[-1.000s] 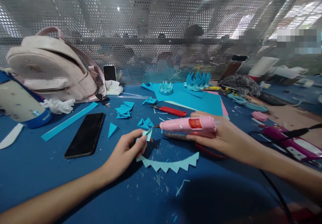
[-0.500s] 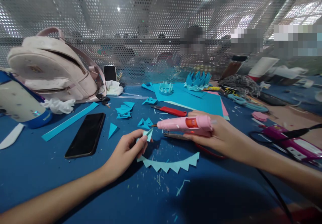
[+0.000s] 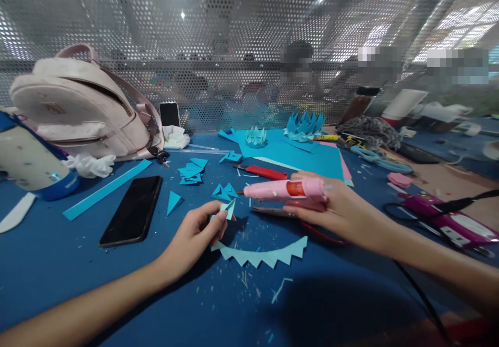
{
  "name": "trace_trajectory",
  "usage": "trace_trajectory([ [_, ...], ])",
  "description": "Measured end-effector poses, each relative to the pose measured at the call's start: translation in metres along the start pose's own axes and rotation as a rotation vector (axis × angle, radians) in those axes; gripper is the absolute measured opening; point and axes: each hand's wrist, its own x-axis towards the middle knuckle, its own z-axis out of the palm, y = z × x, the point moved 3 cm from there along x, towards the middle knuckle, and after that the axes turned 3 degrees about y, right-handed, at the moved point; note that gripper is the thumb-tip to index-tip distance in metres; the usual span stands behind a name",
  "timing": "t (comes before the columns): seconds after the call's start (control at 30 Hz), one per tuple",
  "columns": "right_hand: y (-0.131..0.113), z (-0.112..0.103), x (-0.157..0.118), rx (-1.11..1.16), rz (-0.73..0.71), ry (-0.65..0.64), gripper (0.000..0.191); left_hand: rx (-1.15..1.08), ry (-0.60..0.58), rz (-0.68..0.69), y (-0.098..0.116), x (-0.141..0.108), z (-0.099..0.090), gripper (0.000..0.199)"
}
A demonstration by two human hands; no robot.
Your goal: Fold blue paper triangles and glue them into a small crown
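Observation:
Between the thumb and fingers of my left hand [image 3: 205, 227] is a small folded piece of light teal paper [image 3: 228, 210]. My right hand [image 3: 341, 206] grips a pink hot glue gun [image 3: 286, 190], its nozzle pointing left, close to the top of the folded paper; whether they touch I cannot tell. Below my hands lies a curved light teal paper strip with a zigzag edge [image 3: 263, 258], its left end by my left hand's fingers. Scissors [image 3: 273, 211] lie under the glue gun, partly hidden. Blue folded paper pieces [image 3: 224, 192] rest just behind the nozzle.
A black phone [image 3: 131, 211], blue paper strip [image 3: 107, 190] and backpack [image 3: 86, 113] are at left. A red utility knife [image 3: 265, 172] lies behind the glue gun. Two paper crowns [image 3: 256, 137] stand on blue sheets [image 3: 312, 161] at the back. A purple device [image 3: 446, 219] with cords sits at right.
Almost nothing differs. The whole view has shifted very slightly; both hands keep the same pose, with the glue gun nozzle still by the folded paper.

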Motion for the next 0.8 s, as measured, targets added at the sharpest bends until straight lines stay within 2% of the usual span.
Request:
trace_trajectory([
  [0.13, 0.010, -0.007, 0.002, -0.163, 0.013, 0.023, 0.038, 0.004, 0.002, 0.003, -0.001, 0.001, 0.000, 0.036],
  [0.27, 0.030, -0.027, 0.007, -0.347, 0.043, 0.108, 0.035, 0.008, -0.001, 0.006, 0.000, 0.000, -0.001, 0.037],
  [0.33, 0.046, -0.037, 0.009, -0.341, 0.068, 0.125, 0.031, 0.011, -0.001, 0.011, 0.000, 0.000, -0.001, 0.036],
  [0.43, 0.077, -0.047, 0.010, -0.259, 0.119, 0.127, 0.037, 0.017, 0.002, 0.024, 0.001, -0.001, 0.000, 0.035],
  [0.53, 0.111, -0.052, 0.005, -0.270, 0.170, 0.136, 0.040, 0.020, 0.004, 0.035, 0.001, 0.000, 0.000, 0.035],
  [0.63, 0.147, -0.052, -0.005, -0.243, 0.348, 0.072, 0.048, 0.020, 0.007, 0.040, 0.001, 0.001, 0.000, 0.035],
  [0.7, 0.162, -0.052, -0.012, -0.245, 0.389, 0.054, 0.054, 0.017, 0.009, 0.040, 0.001, 0.001, 0.000, 0.035],
  [0.8, 0.169, -0.049, -0.025, -0.261, 0.417, 0.024, 0.055, 0.010, 0.010, 0.034, 0.001, 0.001, 0.000, 0.035],
])
